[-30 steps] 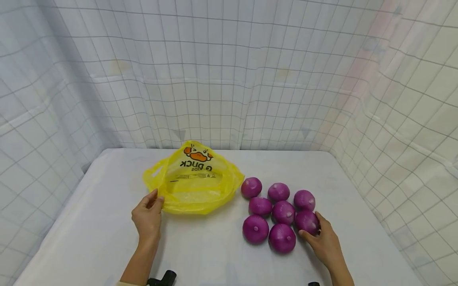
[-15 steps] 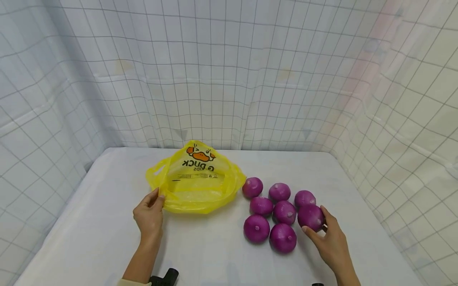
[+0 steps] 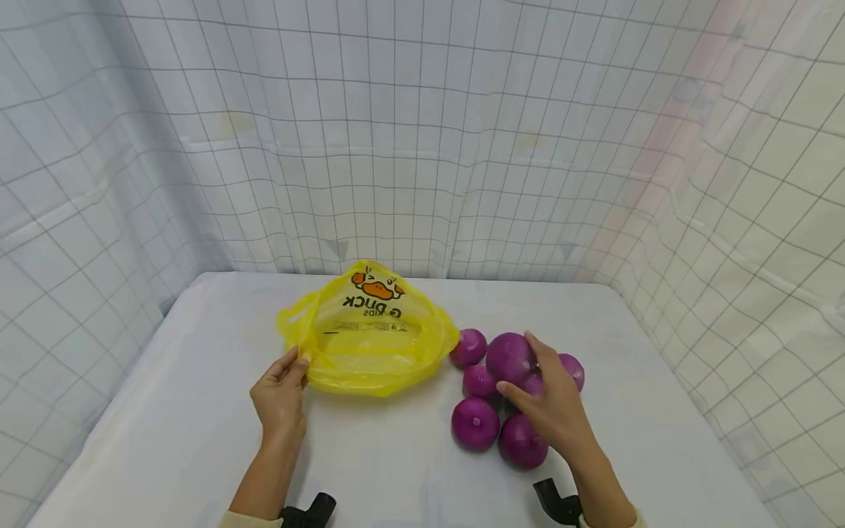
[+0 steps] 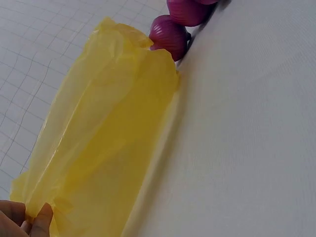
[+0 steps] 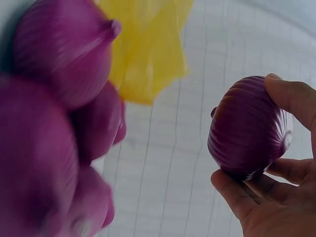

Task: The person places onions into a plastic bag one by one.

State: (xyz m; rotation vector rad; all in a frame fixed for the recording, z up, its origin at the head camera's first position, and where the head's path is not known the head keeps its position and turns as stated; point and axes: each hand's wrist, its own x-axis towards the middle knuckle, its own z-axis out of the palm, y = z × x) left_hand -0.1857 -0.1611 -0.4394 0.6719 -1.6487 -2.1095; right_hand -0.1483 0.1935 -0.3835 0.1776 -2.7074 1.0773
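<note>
My left hand (image 3: 280, 396) pinches the left edge of a yellow plastic bag (image 3: 372, 359) between thumb and fingers; its mouth gapes toward me, with a duck print on the far wall. The left wrist view shows the thumb and fingers (image 4: 43, 219) on the bunched film. My right hand (image 3: 551, 396) grips a red onion (image 3: 510, 358), held up over the other onions. In the right wrist view the held onion (image 5: 247, 128) sits between thumb and fingers, apart from the rest.
Several more red onions stand grouped on the white table (image 3: 389, 455), right of the bag; the front ones are a left onion (image 3: 475, 424) and a right onion (image 3: 523, 441). Another onion (image 3: 469, 347) is close by the bag's right edge. A gridded white curtain (image 3: 396, 147) surrounds the table.
My right hand has lifted the red onion from the right side of the group and carried it left over the others. My left hand keeps its pinch on the bag.
</note>
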